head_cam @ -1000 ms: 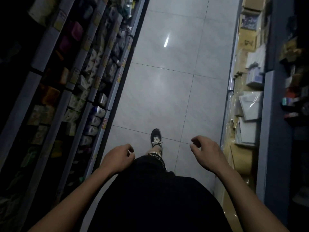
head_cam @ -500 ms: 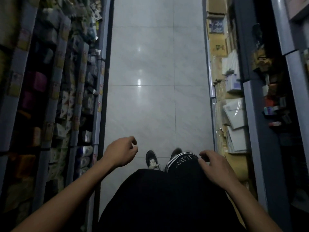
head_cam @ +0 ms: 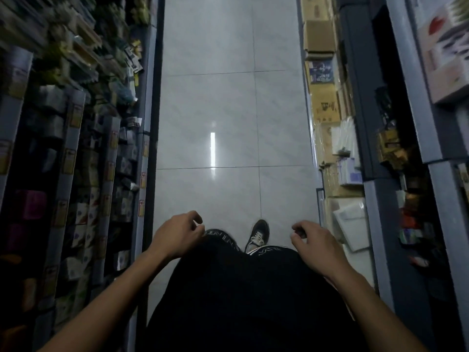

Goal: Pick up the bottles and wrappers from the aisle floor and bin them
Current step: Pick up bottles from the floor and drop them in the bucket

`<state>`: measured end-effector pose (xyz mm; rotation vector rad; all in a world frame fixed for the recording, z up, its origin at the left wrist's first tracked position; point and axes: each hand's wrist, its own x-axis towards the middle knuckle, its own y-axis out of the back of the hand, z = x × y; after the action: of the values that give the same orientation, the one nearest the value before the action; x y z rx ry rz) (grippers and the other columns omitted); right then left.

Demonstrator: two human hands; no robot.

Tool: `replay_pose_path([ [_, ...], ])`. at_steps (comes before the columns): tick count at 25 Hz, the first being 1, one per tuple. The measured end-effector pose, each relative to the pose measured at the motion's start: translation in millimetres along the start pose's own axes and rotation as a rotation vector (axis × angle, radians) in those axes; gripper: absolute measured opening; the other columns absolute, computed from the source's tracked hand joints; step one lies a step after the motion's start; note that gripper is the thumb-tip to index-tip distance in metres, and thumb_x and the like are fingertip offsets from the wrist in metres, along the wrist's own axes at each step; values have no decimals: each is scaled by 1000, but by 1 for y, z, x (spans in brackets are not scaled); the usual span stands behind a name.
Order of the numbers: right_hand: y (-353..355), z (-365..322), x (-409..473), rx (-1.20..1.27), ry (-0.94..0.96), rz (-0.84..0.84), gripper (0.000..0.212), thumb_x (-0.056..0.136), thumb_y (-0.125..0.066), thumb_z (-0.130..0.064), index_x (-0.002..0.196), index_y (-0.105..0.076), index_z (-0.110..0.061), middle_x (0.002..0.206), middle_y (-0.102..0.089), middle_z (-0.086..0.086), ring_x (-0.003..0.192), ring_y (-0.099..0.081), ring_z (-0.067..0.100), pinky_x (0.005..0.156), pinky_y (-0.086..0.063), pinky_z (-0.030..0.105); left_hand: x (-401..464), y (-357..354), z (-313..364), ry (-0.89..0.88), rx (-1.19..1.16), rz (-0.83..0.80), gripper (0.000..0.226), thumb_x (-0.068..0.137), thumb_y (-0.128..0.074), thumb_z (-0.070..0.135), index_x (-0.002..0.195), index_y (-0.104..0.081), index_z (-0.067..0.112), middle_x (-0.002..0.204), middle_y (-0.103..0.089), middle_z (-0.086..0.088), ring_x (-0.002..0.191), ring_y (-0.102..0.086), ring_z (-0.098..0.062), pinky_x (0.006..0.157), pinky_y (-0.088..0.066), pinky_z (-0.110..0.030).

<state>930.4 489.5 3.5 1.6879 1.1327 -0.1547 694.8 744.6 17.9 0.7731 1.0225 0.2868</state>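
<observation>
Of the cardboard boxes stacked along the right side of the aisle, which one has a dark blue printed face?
The blue-faced box, sitting between a plain brown box farther up the aisle and a brown box with dark print nearer the person. The others show brown faces.

Pale glossy floor tiles (head_cam: 228, 110) ran down a narrow, dim aisle, a streak of lamp glare (head_cam: 212, 149) on them. Packed shelves (head_cam: 83, 148) stood left; boxes (head_cam: 321, 44) were stacked right.
</observation>
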Motion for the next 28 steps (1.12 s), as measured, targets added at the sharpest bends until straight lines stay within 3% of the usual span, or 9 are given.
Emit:
replay_pose_path([
  [10, 109, -133, 231, -162, 219, -49, 36, 100, -55, -38, 130, -64, -20, 119, -67, -3, 106, -63, 14, 89, -52, 34, 132, 104, -11, 203, -195, 8, 25, 94, -53, 45, 112, -65, 32, 100, -72, 10, 86, -66, -9, 80, -58, -39],
  [17, 169, -201, 334, -91, 107, 34, 31, 98, -59, -36, 124, -65, -22, 112, -68, -7, 97, -61, 10, 84, -51, 32, 275, 249, 9, 96, -135, 33, 31, 97, -52, 43, 120, -65, 27, 105, -72, 9, 90, -66, -11, 79, -57, -34],
  [21, 195, -210, 375, -34, 11, 41, 31, 97, -60, -40, 124, -62, -26, 110, -67, -9, 99, -63, 12, 86, -55, 38, 354, 323, 46, -16, -48, 39, 33, 97, -50, 44, 121, -64, 26, 108, -72, 8, 90, -66, -12, 77, -55, -34],
  [24, 221, -211, 416, 23, -39, 42, 30, 96, -60, -37, 124, -62, -26, 108, -64, -11, 97, -62, 9, 84, -54, 35, 418, 371, 83, -58, -8, 39, 33, 97, -50, 44, 121, -64, 27, 108, -73, 9, 89, -66, -12, 73, -52, -31],
  [28, 274, -209, 494, 95, -45, 41, 31, 97, -59, -35, 127, -61, -25, 108, -63, -13, 96, -61, 6, 84, -53, 32, 499, 417, 135, -58, 19, 37, 34, 96, -49, 45, 121, -64, 28, 107, -73, 10, 90, -66, -14, 79, -57, -36],
])
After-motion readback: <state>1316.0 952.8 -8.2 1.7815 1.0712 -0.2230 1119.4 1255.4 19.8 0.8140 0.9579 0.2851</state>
